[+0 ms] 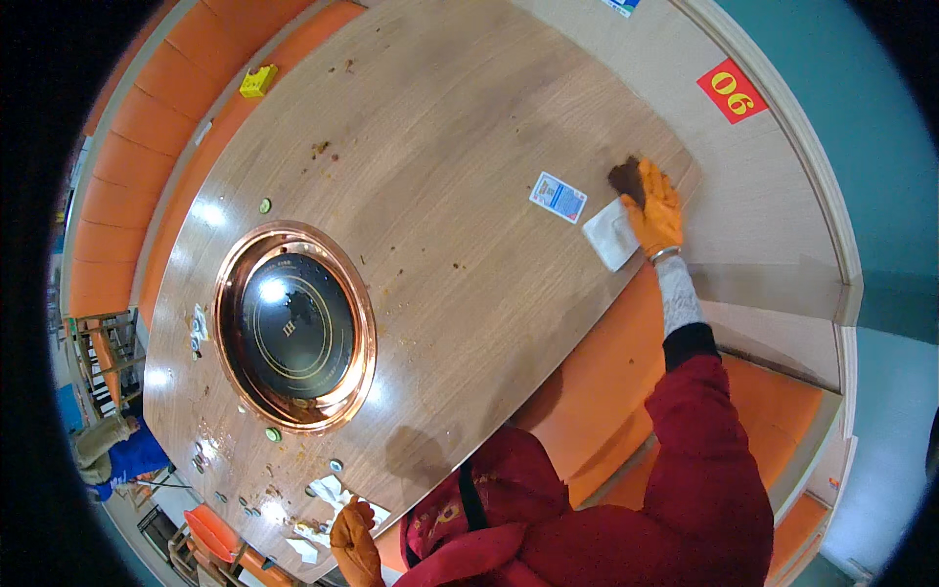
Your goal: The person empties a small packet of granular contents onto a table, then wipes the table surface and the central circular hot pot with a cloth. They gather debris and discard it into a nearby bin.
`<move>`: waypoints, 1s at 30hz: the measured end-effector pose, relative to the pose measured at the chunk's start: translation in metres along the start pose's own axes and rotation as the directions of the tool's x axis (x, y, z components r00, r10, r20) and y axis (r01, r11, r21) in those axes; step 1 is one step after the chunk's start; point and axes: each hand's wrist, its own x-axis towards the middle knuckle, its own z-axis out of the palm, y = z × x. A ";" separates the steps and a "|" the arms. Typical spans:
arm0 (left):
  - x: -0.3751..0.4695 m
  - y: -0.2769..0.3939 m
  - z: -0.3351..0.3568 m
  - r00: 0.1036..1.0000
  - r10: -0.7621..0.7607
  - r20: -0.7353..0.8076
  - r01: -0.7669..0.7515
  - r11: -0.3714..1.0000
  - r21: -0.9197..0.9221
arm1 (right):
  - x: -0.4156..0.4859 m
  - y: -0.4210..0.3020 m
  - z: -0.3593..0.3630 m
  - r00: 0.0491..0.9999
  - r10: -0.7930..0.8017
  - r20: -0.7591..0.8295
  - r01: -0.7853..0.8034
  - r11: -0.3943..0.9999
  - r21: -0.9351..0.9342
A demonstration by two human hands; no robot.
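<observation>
My right hand (655, 213), in an orange rubber glove, is stretched to the far right corner of the wooden table (469, 183) and presses a dark brown cloth (627, 178) on its surface. Just below the cloth lies a folded white napkin (611, 235), and a blue and white card (558, 197) is to its left. At the bottom, my left hand (355, 539), also gloved in orange, is beside crumpled white tissues (331, 493) at the table edge; its fingers look curled, but whether they hold anything is hidden.
A copper-rimmed induction cooker (369, 330) is set into the table. Food scraps (320, 149), cucumber slices (273, 434) and bottle caps (336, 465) are scattered about. Orange bench seats (616, 374) flank the table. A yellow box (257, 81) lies on the far bench. A person in blue (136, 458) is at the left.
</observation>
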 end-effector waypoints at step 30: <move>-0.058 -0.136 -0.089 0.969 0.030 -0.247 -0.118 0.929 -0.349 | -0.195 -0.495 -0.147 0.674 -0.642 0.365 -0.553 -0.111 0.826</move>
